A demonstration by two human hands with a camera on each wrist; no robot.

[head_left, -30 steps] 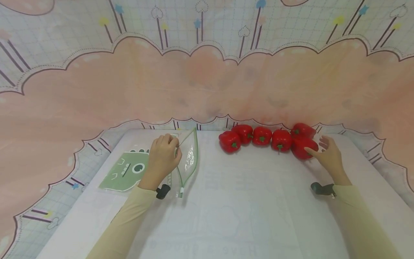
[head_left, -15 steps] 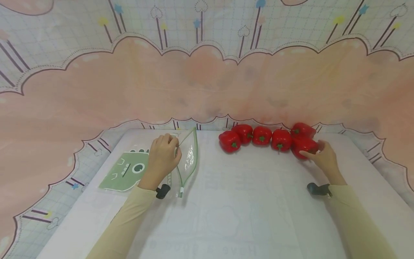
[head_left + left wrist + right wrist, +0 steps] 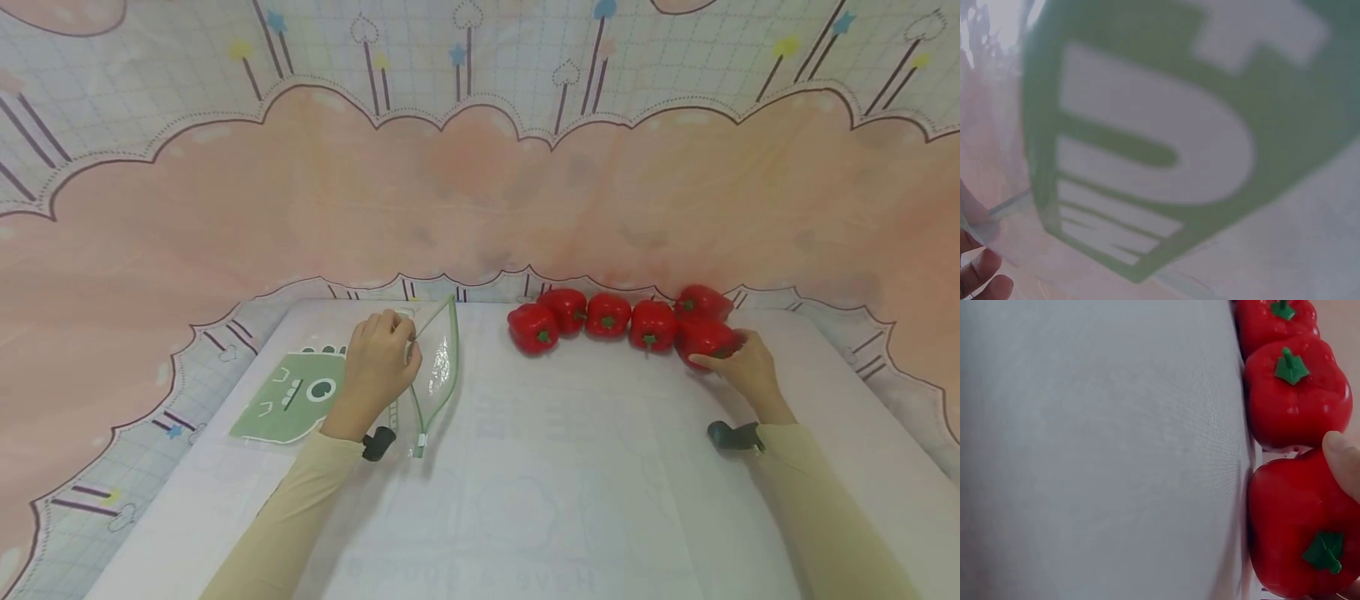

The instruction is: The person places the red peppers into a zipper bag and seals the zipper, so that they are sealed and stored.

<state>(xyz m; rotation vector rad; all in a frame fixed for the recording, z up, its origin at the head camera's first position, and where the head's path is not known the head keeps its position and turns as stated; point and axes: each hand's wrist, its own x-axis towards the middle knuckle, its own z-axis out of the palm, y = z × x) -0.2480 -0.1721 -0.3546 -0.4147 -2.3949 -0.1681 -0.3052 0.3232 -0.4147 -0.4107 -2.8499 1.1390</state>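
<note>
In the head view my left hand (image 3: 375,358) pinches the edge of a clear zip bag (image 3: 281,404) with a green monster print and a green zip. Its mouth gapes toward the right. The bag's print fills the left wrist view, with fingertips (image 3: 982,272) at the lower left. Over on the right, my right hand (image 3: 750,375) grips a red bell pepper (image 3: 701,337) with a green stem, thumb on its near side. The right wrist view has the thumb (image 3: 1344,462) on that pepper; the other fingers are mostly hidden behind it.
Several more red bell peppers (image 3: 607,315) stand in a row along the back of the white table (image 3: 540,483). One pepper (image 3: 701,302) touches the gripped one from behind. A patterned cloth (image 3: 465,200) hangs behind the table.
My right hand has moved left and closed its fingers round the nearest pepper, which has turned a little. The left hand and the bag have stayed still.
</note>
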